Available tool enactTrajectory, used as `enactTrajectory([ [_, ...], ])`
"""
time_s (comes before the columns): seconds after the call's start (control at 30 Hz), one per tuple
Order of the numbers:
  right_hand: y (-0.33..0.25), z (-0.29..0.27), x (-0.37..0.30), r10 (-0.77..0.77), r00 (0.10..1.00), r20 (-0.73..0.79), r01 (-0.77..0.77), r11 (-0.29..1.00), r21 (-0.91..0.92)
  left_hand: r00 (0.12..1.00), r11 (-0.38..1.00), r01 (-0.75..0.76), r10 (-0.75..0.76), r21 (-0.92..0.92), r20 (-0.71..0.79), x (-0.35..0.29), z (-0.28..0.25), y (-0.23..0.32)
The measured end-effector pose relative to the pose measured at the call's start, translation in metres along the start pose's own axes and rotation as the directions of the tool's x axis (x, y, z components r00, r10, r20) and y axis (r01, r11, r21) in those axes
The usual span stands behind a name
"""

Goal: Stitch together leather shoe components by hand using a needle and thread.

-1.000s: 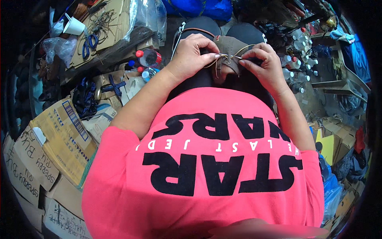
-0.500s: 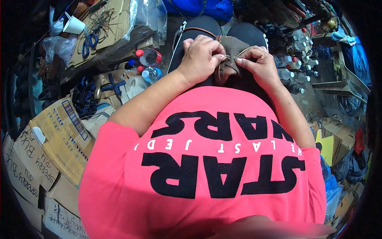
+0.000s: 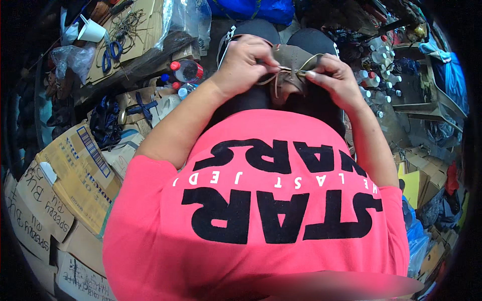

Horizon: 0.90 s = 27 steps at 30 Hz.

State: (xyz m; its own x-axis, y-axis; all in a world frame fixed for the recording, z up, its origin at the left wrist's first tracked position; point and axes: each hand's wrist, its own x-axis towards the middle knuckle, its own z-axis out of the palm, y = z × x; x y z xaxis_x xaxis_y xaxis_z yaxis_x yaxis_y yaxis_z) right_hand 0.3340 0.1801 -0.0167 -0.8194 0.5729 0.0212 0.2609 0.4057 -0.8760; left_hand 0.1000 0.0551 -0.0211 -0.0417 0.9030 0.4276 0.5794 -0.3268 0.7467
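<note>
Person in a pink shirt [image 3: 150, 236] sits with knees in dark trousers [image 3: 257, 31]; torso about the same as half a second ago. Left forearm [image 3: 193, 113] has shifted a bit and now hides more of the clear bottle [image 3: 184, 92] next to it. Left hand [image 3: 244, 64] and right hand [image 3: 335, 75] are slightly farther apart than half a second ago, when their fingertips nearly met. Each has thumb and finger pinched on a lace [image 3: 284, 68], one either side of the brown leather piece [image 3: 295, 54], which lies over the lap between the knees, about where it was. The lace's loop by the right hand stands up more now. Likely meaning: lace being drawn apart, work continuing at the same spot. Whether the pale ends are tips or a tool: too small to tell.
</note>
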Motion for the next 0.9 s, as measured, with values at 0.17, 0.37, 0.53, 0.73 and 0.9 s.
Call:
enactTrajectory([
  [0.17,-0.015,-0.009,0.0,0.114,0.99,0.088,-0.107,0.991,-0.084,0.967,0.978,0.134,-0.165,0.162,0.194,0.005,-0.01,0.022],
  [0.37,-0.054,0.002,0.009,-0.069,0.949,0.306,0.261,0.717,-0.647,0.901,0.849,-0.139,-0.105,0.51,0.42,0.015,0.001,0.043],
  [0.53,-0.047,0.01,0.014,-0.075,0.922,0.38,0.336,0.646,-0.686,0.84,0.786,-0.245,-0.12,0.567,0.529,0.022,0.006,0.052],
  [0.73,-0.036,0.003,0.01,-0.106,0.928,0.358,0.328,0.692,-0.643,0.843,0.833,-0.314,0.024,0.455,0.537,0.009,-0.008,0.028],
  [0.9,-0.03,-0.01,-0.008,-0.15,0.94,0.307,0.323,0.685,-0.653,0.876,0.89,-0.248,0.037,0.383,0.482,-0.005,-0.022,0.028],
])
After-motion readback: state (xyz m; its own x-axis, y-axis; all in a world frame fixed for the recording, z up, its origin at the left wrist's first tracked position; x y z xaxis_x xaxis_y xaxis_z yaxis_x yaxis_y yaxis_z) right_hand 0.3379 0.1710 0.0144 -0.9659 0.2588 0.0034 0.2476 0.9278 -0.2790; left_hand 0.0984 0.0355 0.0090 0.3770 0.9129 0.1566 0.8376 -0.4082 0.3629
